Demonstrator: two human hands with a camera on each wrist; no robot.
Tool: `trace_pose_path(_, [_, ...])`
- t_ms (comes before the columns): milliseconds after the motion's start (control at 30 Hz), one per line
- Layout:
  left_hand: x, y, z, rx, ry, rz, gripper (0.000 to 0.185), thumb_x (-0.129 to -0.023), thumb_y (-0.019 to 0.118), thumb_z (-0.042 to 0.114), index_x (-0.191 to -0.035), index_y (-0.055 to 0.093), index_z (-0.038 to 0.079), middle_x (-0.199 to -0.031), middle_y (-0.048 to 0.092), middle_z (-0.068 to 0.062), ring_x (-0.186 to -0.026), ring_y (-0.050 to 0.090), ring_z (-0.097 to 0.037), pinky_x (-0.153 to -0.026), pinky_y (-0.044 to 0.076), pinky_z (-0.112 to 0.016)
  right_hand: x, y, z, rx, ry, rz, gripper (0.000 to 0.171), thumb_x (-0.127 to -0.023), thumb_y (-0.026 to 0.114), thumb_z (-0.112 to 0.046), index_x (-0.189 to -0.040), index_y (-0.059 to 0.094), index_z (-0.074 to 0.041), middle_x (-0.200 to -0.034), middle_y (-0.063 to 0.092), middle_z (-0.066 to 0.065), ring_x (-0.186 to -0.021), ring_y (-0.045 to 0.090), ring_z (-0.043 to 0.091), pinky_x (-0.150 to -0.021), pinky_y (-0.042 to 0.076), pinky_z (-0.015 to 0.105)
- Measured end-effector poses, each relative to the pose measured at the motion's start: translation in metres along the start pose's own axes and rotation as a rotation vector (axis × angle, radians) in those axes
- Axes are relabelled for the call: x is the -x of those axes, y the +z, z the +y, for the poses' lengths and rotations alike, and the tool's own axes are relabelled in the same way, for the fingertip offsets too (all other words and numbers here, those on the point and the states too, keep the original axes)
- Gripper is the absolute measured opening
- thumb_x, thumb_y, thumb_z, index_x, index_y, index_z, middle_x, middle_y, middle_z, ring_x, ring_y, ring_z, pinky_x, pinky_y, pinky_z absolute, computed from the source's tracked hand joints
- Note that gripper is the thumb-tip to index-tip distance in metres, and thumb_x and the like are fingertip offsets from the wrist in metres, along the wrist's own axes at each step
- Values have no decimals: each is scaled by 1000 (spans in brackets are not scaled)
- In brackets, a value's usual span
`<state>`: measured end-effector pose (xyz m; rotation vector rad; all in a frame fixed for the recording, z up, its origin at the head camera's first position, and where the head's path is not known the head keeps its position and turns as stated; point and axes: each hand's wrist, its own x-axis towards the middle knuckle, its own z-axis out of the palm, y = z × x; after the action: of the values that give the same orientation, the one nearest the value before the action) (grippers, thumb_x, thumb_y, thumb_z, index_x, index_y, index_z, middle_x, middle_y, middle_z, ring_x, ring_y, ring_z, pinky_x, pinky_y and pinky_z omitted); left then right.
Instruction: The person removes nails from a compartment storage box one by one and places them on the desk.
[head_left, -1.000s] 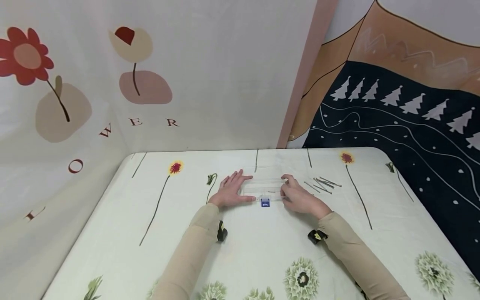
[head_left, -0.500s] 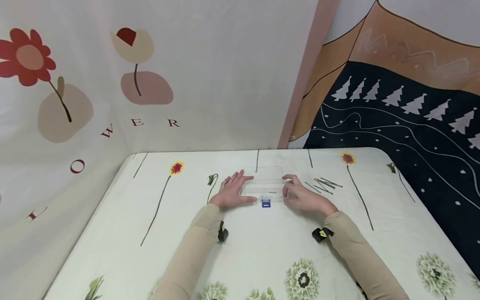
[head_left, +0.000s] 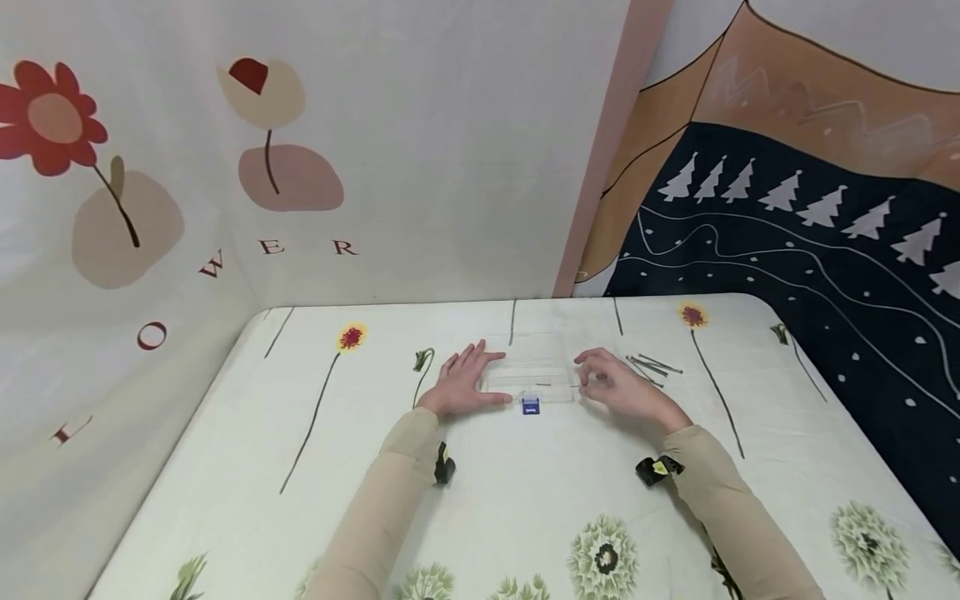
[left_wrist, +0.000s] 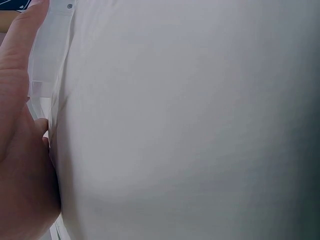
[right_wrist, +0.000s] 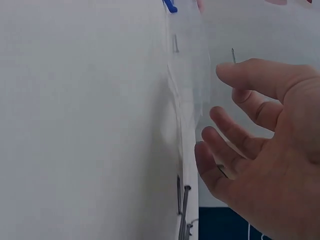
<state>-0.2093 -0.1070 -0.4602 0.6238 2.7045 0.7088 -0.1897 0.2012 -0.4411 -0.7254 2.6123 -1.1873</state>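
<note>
Floral tablecloth (head_left: 525,492) | clear box (head_left: 532,377) between hands | left hand (head_left: 463,382) flat against it | right hand (head_left: 622,387) loose, just beside

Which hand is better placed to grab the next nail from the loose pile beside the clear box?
Right. The right hand is free, fingers loose, next to the nails. The left hand rests against the clear box on the far side.

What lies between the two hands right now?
In the head view, the clear plastic box with its blue latch lies between the left hand and the right hand.
</note>
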Motion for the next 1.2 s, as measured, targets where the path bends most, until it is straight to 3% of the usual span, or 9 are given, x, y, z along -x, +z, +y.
trace_pose_path(200, [-1, 1, -1, 13, -5, -1, 83, -84, 65, 57, -151, 32, 23, -161, 4, -11, -146, 0, -25, -115, -2, -46, 8, -12, 5, -44, -32, 75, 12, -88, 65, 0, -86, 56, -8, -122, 55, 20, -115, 49, 34, -97, 42, 52])
trace_pose_path(433, [-1, 1, -1, 13, -3, 1, 83, -84, 65, 58, -151, 32, 23, -161, 3, -11, -146, 0, -25, -115, -2, -46, 15, -23, 8, -45, 19, 113, 12, -90, 64, 1, -86, 56, -7, -121, 55, 20, -116, 49, 35, -99, 40, 53])
trace_pose_path(667, [-2, 3, -4, 13, 4, 11, 83, -83, 65, 59, -151, 32, 23, -161, 4, -11, -146, 1, -26, -115, -1, -47, 23, -29, 16, -9, 11, 119, 9, -90, 65, 2, -87, 58, -4, -114, 59, 20, -112, 52, 34, -100, 40, 51])
trace_pose_path(967, [-2, 2, -4, 6, 5, 5, 83, -83, 65, 58, -151, 32, 23, -161, 4, -12, -146, 1, -27, -115, -2, -46, 31, -33, 28, 105, -16, 117, 8, -87, 68, 0, -86, 61, -4, -104, 63, 12, -103, 56, 31, -90, 45, 45])
trace_pose_path(1200, [-1, 1, -2, 13, 3, 8, 83, -83, 66, 57, -151, 32, 22, -161, 5, -12, -146, 1, -27, -115, -2, -47, 31, -34, 32, 118, -21, 98, 10, -87, 68, 1, -85, 62, -7, -100, 62, 10, -114, 52, 40, -96, 41, 52])
